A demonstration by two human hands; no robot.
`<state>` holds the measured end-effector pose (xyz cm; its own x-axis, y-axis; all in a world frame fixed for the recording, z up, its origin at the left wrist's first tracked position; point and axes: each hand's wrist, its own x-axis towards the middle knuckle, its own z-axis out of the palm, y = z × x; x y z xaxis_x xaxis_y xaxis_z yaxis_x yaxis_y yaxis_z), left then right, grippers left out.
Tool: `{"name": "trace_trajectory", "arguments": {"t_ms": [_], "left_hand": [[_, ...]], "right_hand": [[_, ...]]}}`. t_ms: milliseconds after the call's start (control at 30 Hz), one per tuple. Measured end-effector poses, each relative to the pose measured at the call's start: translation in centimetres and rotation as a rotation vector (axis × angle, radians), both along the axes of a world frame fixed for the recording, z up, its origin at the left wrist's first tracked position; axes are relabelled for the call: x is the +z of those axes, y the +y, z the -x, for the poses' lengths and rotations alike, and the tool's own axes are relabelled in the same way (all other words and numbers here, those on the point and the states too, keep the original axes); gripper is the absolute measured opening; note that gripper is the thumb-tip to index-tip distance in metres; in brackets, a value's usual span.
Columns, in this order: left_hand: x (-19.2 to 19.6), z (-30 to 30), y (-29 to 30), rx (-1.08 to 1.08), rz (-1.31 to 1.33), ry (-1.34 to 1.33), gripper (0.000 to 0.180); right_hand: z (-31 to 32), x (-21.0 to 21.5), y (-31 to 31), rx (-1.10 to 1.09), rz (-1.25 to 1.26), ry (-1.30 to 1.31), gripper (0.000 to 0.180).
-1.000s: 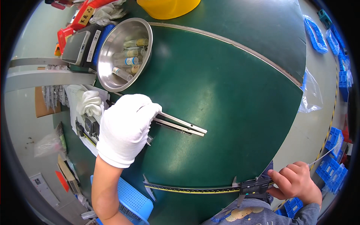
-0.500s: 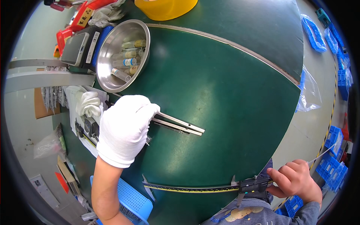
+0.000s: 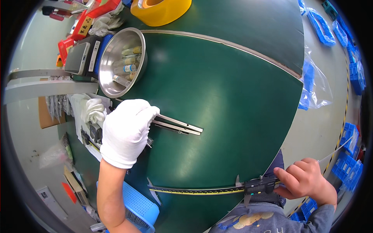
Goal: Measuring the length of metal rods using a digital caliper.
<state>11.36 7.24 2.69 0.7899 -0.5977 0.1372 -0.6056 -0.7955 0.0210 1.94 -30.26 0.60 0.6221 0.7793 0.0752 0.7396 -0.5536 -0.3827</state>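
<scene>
Slender silver metal rods (image 3: 182, 123), on or just above green tabletop (image 3: 233, 97): white-gloved left hand (image 3: 128, 134), fingers closed on near ends. Long black-and-yellow digital caliper (image 3: 213, 191), jaws apart: bare right hand (image 3: 301, 178), pinched firmly. View shifted slightly; both holds unchanged.

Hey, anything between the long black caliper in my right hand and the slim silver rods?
Nothing visible: flat green tabletop spans the gap between the long black caliper, held by the bare right hand, and the slim silver metal rods in the white-gloved left hand.
</scene>
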Motion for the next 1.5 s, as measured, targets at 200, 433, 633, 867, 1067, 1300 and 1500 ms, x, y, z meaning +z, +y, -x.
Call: {"name": "trace_trajectory", "arguments": {"t_ms": [200,433,633,867,1067,1300,1500], "left_hand": [[0.7,-0.5,-0.7,-0.010,-0.060,0.010,0.018],[1.3,-2.6,-2.8,-0.057,-0.389,0.025,0.003],[2.2,-2.4,-4.1,-0.069,-0.392,0.004,0.008],[12.6,9.0,-1.7,0.008,-0.264,-0.381,0.019],[13.2,27.5,5.6,0.427,-0.341,-0.287,0.023],[5.7,39.9,9.2,0.722,0.032,-0.032,0.020],[7.4,41.7,11.0,0.760,-0.113,-0.016,0.019]], "right_hand": [[-0.2,0.0,0.0,0.001,-0.016,-0.034,0.039],[0.6,-0.2,-0.5,-0.036,-0.009,-0.043,0.043],[0.5,-0.4,0.1,-0.026,-0.040,-0.071,0.036],[1.2,-1.3,0.5,0.023,-0.134,-0.058,0.035],[2.3,-0.9,0.2,-0.124,-0.123,-0.080,0.031],[2.4,-0.3,0.4,-0.109,-0.158,-0.097,0.030],[3.8,0.8,0.9,-0.147,-0.122,-0.108,0.031]]}}
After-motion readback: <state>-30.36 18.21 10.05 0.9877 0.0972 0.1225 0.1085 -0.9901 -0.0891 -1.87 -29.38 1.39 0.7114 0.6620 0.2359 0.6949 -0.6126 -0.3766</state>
